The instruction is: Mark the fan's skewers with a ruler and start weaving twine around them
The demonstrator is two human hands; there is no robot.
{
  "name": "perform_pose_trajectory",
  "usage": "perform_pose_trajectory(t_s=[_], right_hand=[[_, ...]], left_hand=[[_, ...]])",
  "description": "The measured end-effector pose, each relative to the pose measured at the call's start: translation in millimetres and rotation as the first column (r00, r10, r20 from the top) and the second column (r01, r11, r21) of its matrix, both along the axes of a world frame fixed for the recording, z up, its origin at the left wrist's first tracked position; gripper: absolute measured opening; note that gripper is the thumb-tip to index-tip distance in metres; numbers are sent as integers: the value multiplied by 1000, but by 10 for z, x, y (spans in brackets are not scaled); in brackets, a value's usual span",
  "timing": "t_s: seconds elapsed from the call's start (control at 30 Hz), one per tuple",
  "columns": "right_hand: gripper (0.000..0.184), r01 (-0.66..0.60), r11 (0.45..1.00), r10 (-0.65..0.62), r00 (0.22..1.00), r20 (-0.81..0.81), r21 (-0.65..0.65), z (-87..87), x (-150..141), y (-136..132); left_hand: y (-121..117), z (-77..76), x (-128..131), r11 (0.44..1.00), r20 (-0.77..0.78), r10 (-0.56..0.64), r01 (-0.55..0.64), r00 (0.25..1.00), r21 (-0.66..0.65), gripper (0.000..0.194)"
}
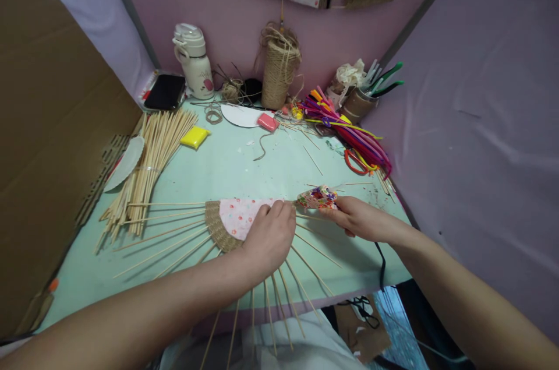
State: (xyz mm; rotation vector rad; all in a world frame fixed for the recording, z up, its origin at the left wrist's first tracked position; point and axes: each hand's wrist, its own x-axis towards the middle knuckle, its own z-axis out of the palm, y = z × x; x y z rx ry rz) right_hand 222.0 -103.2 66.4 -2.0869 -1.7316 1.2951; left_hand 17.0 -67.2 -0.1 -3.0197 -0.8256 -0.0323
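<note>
Your L hand (271, 234) is on the white, red-dotted half-disc (236, 215), near side of pale-green table (209, 175); can't tell if its fingers pinch. Your R hand (360, 218) grips a multicolored floral-patterned tool (317, 197). Brown twine band (215, 229) is on; thin pale wooden sticks (174, 203) bare beyond it, so prob. more left.

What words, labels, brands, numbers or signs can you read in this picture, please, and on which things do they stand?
No text can be read.
White bottle with a lid and side handle: small dark marks beside a reddish print, too small to read.
Yellow rectangular packet: no lettering can be made out.
Multicoloured floral-patterned object in the right hand: pattern only, no readable lettering.
</note>
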Motion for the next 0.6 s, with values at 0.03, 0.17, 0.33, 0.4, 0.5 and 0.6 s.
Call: perform_pose_trajectory(t_s=[0.03, 0.17, 0.33, 0.4, 0.5, 0.6], right_hand=[[36, 2, 1000, -2, 1000, -2, 0, 0, 2, 1], [36, -12, 1000, 12, 1000, -2, -2, -1, 13, 1], [36, -31, 1000, 31, 999, 13, -4, -1, 9, 0], [37, -25, 1000, 25, 1000, 15, 5, -8, 11, 0], [39, -25, 999, 25, 1000, 18, 28, -21, 19, 1], [41, -39, 999, 39, 999, 31, 10, -24, 22, 0]], left_hand=[[1, 1, 0, 1000, -3, 1, -1, 1000, -2, 35], [4, 7, -1, 1000, -6, 1, -1, 1000, -2, 40], [-1, 6, 2, 1000, -1, 0, 0, 1000, 1, 37], [-2, 6, 5, 1000, -2, -1, 1, 1000, -2, 35], [1, 7, 3, 1000, 1, -2, 2, 1000, -1, 35], [4, 3, -3, 1000, 6, -2, 2, 1000, 4, 36]])
